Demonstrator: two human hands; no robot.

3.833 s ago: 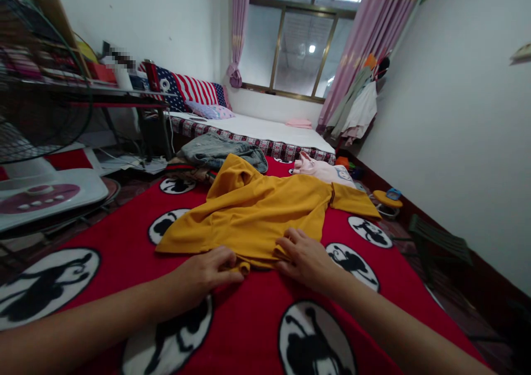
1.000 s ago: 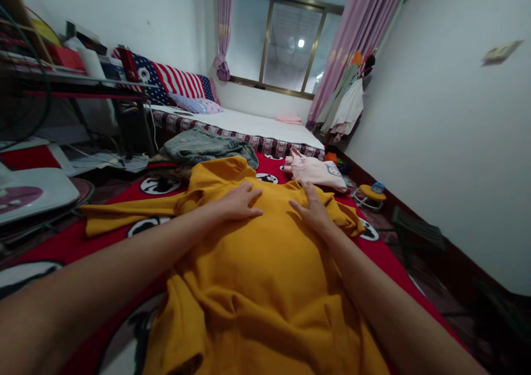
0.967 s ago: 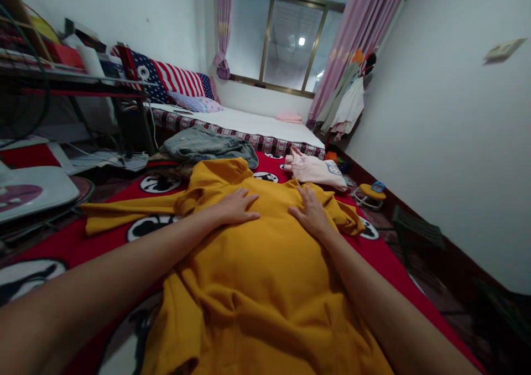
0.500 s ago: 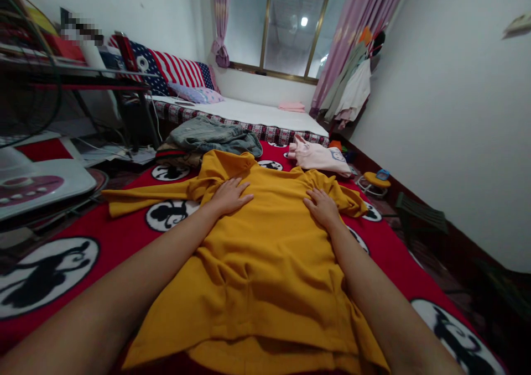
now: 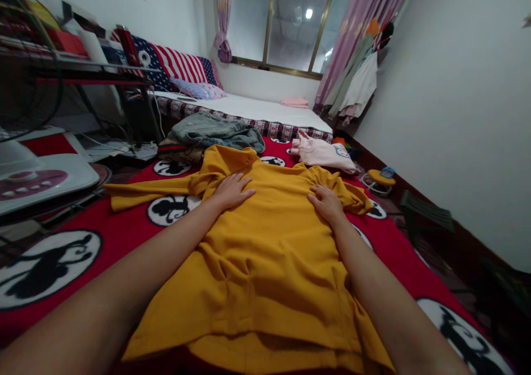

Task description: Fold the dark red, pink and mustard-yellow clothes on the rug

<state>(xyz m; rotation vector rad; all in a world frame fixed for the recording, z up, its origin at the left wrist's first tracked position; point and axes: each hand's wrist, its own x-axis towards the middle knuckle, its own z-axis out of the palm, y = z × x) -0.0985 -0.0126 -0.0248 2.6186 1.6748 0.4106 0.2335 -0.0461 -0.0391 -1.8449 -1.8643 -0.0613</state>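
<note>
A mustard-yellow long-sleeved top (image 5: pixel 274 225) lies spread over a red blanket (image 5: pixel 136 225) with round black-and-white sheep pictures, its collar pointing away from me. My left hand (image 5: pixel 233 191) rests flat on the upper left of the chest, fingers stretched out. On the opposite side, my right hand (image 5: pixel 326 202) lies on the cloth near the right armhole, fingers extended. The left sleeve reaches out sideways; the right one is bunched up. Creases run across the lower part, and the front hem sits above the back hem.
Behind the top lie a pile of jeans (image 5: pixel 215 131) and a folded pink garment (image 5: pixel 323 152). A bench with a white top (image 5: pixel 249 108) stands beneath the window. To the left is a cluttered desk (image 5: pixel 95 71); to the right, a yellow stool (image 5: pixel 380 177) and a dark folding stool (image 5: pixel 427 209).
The view has shifted slightly. Both hands stay flat on the yellow top in nearly the same places, and the top looks unchanged.
</note>
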